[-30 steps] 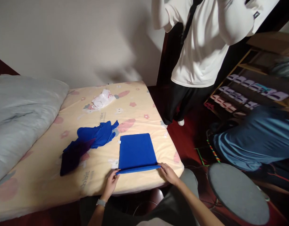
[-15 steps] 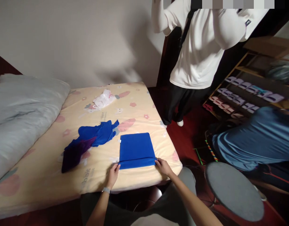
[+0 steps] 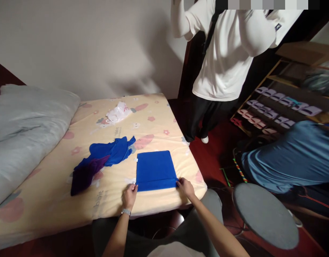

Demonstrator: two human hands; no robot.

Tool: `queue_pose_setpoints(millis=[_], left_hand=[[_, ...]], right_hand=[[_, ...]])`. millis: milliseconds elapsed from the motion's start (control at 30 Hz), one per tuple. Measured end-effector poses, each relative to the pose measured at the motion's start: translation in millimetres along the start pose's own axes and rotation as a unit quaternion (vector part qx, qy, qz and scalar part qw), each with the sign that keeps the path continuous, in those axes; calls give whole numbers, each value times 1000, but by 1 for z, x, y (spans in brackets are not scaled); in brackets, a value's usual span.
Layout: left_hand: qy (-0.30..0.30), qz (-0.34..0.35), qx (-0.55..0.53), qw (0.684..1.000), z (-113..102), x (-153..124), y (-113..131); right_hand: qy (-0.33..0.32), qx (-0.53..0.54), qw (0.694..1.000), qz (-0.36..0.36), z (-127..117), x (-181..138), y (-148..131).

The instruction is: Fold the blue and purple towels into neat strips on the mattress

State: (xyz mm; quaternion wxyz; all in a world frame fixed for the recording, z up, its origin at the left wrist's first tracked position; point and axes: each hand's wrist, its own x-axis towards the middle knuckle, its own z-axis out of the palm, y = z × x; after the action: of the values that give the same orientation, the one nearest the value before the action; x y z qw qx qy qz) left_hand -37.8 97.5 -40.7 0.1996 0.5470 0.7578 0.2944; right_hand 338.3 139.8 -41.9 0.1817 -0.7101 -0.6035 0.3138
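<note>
A folded blue cloth [image 3: 155, 169] lies flat near the front edge of the bed [image 3: 159, 117]. My left hand [image 3: 130, 196] pinches its near left corner, fingers closed on the fabric. My right hand [image 3: 185, 186] pinches the near right corner the same way. A narrow strip along the near edge is turned up onto the cloth. To the left lies a crumpled blue garment [image 3: 111, 151] over a dark purple one [image 3: 82, 175].
A grey duvet [image 3: 25, 125] covers the bed's left side, and a white plastic bag [image 3: 116, 112] lies near the wall. A person in a white top [image 3: 231, 53] stands at the right. A round grey stool [image 3: 264, 214], a blue bundle [image 3: 287, 157] and a shoe rack [image 3: 284, 107] fill the right.
My hands have carried the cloth's near edge forward and laid it down, so the cloth is shorter. Both hands have since shifted slightly nearer to me at the fold's ends.
</note>
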Motion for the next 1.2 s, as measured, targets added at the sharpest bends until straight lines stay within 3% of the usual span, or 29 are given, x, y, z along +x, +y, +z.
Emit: queue_pose_setpoints(millis=[133,267,333,400,467,567,633,733,833,933,1200], left_hand=[[40,12,25,999,1,-8,6],[174,31,55,983,-12,-4,0],[204,38,55,977,-22,-4,0],[177,82,63,979,-26,-9,9],[95,181,88,975,-20,-22,26],[-51,324,140,934,10,-45,56],[-93,364,170,911,35,-56,68],[-95,362,201,905,61,-58,71],[-116,366,212,899,65,-48,62],[-119,356,209,903,51,-37,47],[-59,275,215,935,7,-16,-11]], right_hand=[[20,-2,1000,-1,-2,-6,-4],[93,-18,996,-1,-13,-10,-5],[142,-20,989,-30,-20,-13,-7],[161,-21,981,-104,-22,-20,-17],[136,-29,968,-209,-14,-32,-34],[59,-52,936,-342,18,-55,-69],[26,-74,923,-377,46,-67,-89],[15,-92,930,-357,82,-69,-100],[10,-101,934,-343,96,-58,-88],[30,-104,939,-328,90,-47,-65],[77,-122,955,-260,44,-31,-6]])
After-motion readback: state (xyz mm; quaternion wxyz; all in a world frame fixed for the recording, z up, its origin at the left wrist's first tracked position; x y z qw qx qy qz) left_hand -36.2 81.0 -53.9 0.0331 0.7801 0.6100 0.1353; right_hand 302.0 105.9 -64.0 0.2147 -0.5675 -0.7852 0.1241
